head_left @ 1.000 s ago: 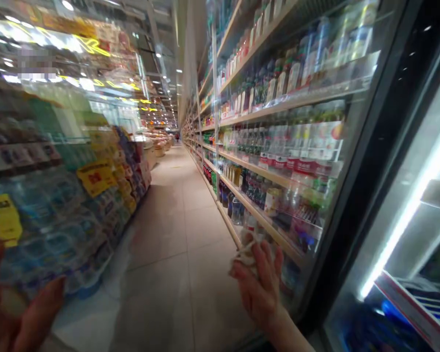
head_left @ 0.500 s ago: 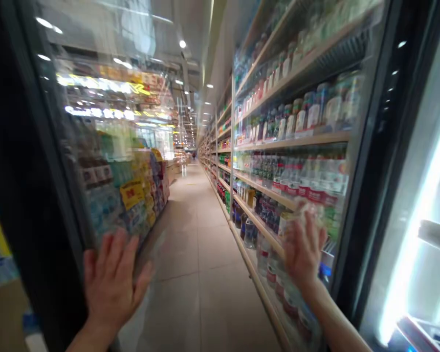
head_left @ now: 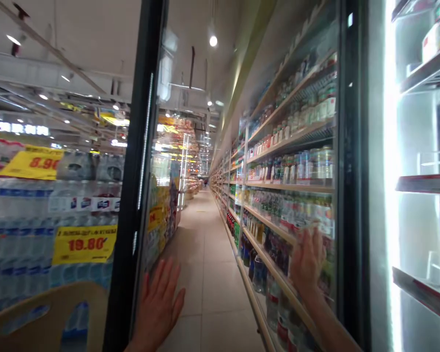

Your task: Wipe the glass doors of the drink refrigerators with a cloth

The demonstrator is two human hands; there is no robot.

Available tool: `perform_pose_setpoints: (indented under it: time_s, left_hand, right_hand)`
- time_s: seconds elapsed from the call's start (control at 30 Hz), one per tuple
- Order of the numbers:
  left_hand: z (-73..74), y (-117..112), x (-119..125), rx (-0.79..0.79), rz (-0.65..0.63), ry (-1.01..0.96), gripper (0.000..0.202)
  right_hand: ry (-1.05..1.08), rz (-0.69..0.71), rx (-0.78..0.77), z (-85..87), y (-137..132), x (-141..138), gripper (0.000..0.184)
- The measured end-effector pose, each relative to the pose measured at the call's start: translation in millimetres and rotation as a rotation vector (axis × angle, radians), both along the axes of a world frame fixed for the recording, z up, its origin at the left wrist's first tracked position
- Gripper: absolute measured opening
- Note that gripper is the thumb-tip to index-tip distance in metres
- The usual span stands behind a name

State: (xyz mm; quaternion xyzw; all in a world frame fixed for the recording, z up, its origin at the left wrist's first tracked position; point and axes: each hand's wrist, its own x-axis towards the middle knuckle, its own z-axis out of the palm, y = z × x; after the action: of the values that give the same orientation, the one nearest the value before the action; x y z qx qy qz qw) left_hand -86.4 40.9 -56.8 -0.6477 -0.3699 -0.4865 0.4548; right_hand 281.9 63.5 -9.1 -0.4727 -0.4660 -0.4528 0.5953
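I face a glass door with a black frame. Low on its left side, my left hand lies open on the pane, fingers stretched upward, holding nothing. Farther right, my right hand is raised to the same pane with its fingers up and close together. Something pale and crumpled shows blurred at its fingertips, and I cannot make out what it is. Shelves of bottles show through the glass behind the right hand.
At the right is a lit cooler with shelves. Packs of bottled water with yellow price signs stand at the left, behind a beige plastic chair. Through the glass, a tiled aisle runs away from me.
The view has swung left, bringing the water packs, chair and door's left edge further into sight. My left hand appears nearer that edge and lower; the right hand stays at the glass, slightly lower.
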Motion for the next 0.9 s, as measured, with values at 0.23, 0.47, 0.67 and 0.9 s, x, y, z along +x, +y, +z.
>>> perform_pose_setpoints:
  time_s: [0.23, 0.47, 0.67, 0.9]
  left_hand:
    - [1.5, -11.1, -4.4, 0.015, 0.054, 0.066, 0.067]
    - [-4.8, -25.6, -4.7, 0.042, 0.028, 0.081, 0.068]
    - [53.2, -34.9, 8.1, 0.072, -0.020, 0.085, 0.068]
    - [208.8, -11.0, 26.9, 0.080, 0.077, -0.129, 0.056]
  right_hand:
    - [0.133, -0.029, 0.044, 38.4, -0.1, -0.8, 0.053]
    - [-0.351, 0.167, -0.114, 61.9, 1.0, -7.4, 0.049]
    - [0.341, 0.156, 0.127, 101.1, 4.2, 18.7, 0.049]
    - [0.029, 0.162, -0.060, 128.2, 5.1, 8.6, 0.048]
